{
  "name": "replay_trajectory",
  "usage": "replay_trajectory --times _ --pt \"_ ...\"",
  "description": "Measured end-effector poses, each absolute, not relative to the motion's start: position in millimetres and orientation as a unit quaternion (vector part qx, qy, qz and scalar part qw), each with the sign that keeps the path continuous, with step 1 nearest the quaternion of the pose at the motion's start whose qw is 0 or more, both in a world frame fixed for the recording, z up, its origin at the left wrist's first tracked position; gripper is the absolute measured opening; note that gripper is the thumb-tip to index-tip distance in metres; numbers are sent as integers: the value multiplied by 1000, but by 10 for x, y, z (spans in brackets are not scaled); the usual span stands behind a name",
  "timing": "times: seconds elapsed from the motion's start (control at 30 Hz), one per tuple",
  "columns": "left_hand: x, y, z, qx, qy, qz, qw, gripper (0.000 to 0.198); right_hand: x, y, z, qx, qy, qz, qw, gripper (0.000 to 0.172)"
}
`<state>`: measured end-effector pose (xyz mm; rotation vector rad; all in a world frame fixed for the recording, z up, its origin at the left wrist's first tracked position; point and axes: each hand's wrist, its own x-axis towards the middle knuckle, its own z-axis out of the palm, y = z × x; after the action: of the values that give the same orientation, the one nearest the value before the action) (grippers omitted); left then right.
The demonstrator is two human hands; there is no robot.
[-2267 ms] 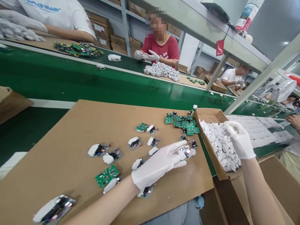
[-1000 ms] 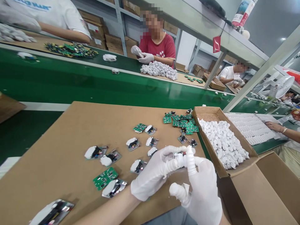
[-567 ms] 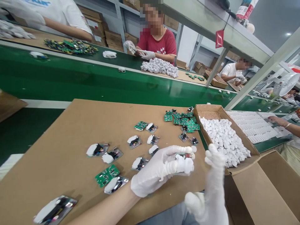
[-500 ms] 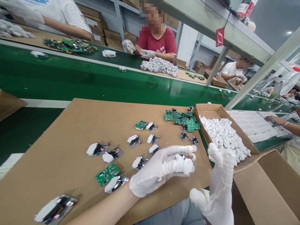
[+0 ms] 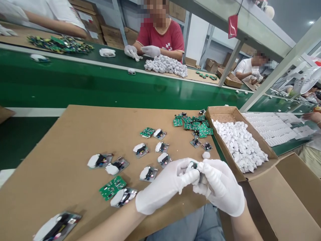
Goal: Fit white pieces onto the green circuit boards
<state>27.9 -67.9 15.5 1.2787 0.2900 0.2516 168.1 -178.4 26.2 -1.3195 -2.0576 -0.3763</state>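
In white gloves, my left hand [image 5: 173, 179] and my right hand [image 5: 220, 184] meet over the right part of the brown board [image 5: 82, 134]. Between their fingertips is a small circuit board [image 5: 194, 164], mostly hidden by the gloves; both hands grip it. Just beyond the fingers lies a small white piece [image 5: 206, 155]. To the left, several boards with white pieces on them [image 5: 141, 149] are spread out, along with a green board [image 5: 112, 187] lying bare. A pile of green circuit boards [image 5: 198, 124] sits at the back right of the brown board.
A cardboard tray [image 5: 272, 154] full of white pieces stands at the right, beside an open carton [image 5: 283, 201]. Behind runs a green conveyor [image 5: 100, 90], with gloved co-workers across it. White sheets of parts [image 5: 268, 127] lie further right, near another person's hand.
My right hand has moved left from its raised, open pose and closed at the board in my left hand. A white piece now shows on the brown board beyond my fingers.
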Motion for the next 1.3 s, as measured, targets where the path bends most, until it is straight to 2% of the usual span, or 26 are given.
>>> replay_trajectory --times 0.2,0.37,0.6,0.77,0.87,1.07,1.13,1.3 --pt "286 -675 150 587 125 131 789 31 1672 -1731 318 -504 -773 -90 375 73" --pt "277 -680 100 574 134 116 800 28 1646 -1734 295 -503 -774 -60 381 71" --pt "274 -710 149 580 159 94 793 20 1517 -1727 166 -501 -726 -10 471 68" --pt "281 -734 156 605 198 97 765 13 1485 -1714 86 -511 -719 -34 470 67" --pt "284 -723 117 606 203 103 763 18 1488 -1726 36 -531 -701 -65 471 61" --pt "278 -688 119 513 69 130 845 44 1498 -1805 -6 -526 -649 -44 547 42" --pt "277 -689 134 508 61 133 849 43 1526 -1831 33 -528 -641 -9 557 39" --pt "289 -718 141 530 68 142 833 37 1590 -1868 142 -509 -647 100 560 46"
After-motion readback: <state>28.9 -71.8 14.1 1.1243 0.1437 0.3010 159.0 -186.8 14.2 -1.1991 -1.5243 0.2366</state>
